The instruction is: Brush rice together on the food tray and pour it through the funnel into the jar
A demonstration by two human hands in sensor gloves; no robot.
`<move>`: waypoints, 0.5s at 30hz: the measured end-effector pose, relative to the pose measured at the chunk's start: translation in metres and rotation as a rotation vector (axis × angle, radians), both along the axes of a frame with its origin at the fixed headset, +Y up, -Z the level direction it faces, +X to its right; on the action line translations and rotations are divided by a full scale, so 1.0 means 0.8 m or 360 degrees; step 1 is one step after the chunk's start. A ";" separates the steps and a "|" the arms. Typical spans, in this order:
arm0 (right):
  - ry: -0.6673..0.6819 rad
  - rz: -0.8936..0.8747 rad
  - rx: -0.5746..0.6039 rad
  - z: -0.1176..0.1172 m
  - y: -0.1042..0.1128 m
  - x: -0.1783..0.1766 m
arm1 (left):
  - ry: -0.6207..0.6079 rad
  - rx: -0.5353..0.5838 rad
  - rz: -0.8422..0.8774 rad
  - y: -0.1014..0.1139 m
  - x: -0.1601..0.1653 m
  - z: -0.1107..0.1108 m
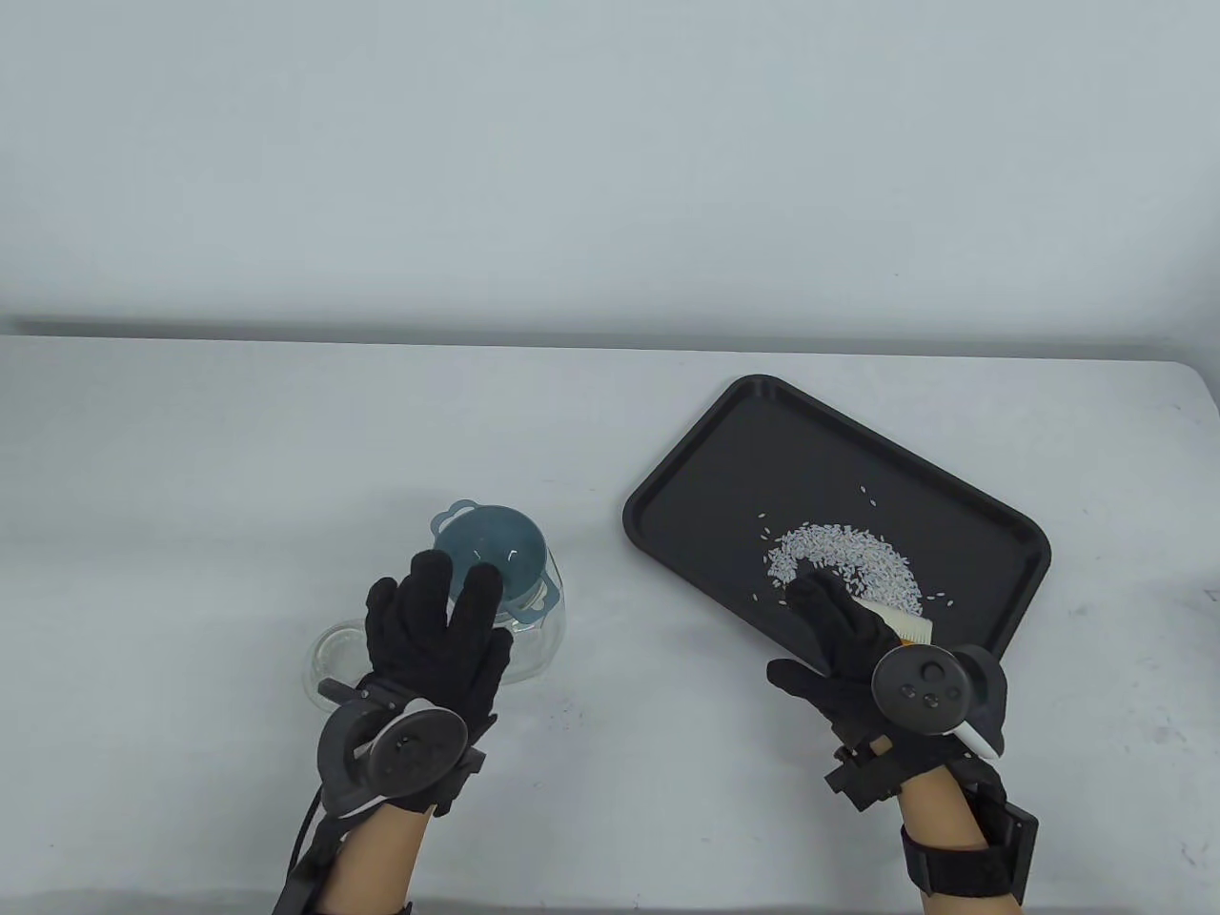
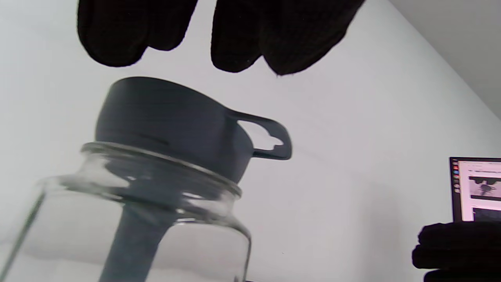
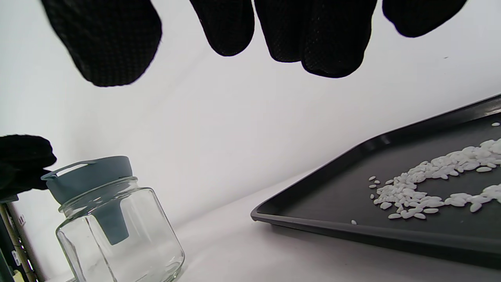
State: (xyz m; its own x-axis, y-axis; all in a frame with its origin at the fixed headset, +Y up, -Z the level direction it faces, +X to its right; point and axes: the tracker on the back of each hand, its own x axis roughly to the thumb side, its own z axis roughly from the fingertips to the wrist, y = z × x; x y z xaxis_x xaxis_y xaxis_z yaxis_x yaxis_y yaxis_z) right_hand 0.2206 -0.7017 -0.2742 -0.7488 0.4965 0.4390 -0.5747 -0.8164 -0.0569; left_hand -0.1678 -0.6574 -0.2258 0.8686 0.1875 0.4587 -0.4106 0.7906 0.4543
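Note:
A black food tray (image 1: pixel 724 448) lies at the right, with white rice (image 1: pixel 843 558) gathered in a curved heap near its front. My right hand (image 1: pixel 820 610) hovers over the heap's near end, fingers straight and holding nothing in the right wrist view. A white brush (image 1: pixel 910 627) lies along that hand's right side, its handle hidden under the tracker. A blue-grey funnel (image 1: pixel 496 543) sits in the mouth of the clear glass jar (image 1: pixel 543 639) at the left. My left hand (image 1: pixel 448 591) floats flat just above the funnel (image 2: pixel 168 117), fingers (image 2: pixel 242 35) straight and not touching it.
A round clear glass piece (image 1: pixel 329 658) lies against the jar's left side, partly under my left hand. White tabletop stretches between jar and tray. A lit screen (image 2: pixel 475 188) shows far off in the left wrist view.

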 end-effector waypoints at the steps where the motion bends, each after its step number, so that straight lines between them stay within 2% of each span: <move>1: -0.0011 0.0022 0.0007 0.000 0.000 0.001 | -0.0041 0.0022 -0.0028 0.001 0.008 0.004; 8: -0.0174 0.0344 0.0018 -0.001 0.001 0.009 | -0.0380 0.0043 -0.0143 -0.002 0.061 0.027; 15: -0.0354 0.0552 -0.0099 -0.007 -0.004 0.022 | -0.0652 -0.0094 -0.0329 -0.025 0.103 0.035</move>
State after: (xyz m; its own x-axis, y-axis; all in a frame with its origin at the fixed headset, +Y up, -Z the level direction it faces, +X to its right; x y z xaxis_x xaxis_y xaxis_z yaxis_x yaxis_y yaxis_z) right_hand 0.2384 -0.7052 -0.2799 -0.9496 0.2185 0.2247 -0.2442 -0.9652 -0.0934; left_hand -0.0852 -0.6773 -0.1979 0.6397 0.0658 0.7658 -0.3781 0.8944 0.2390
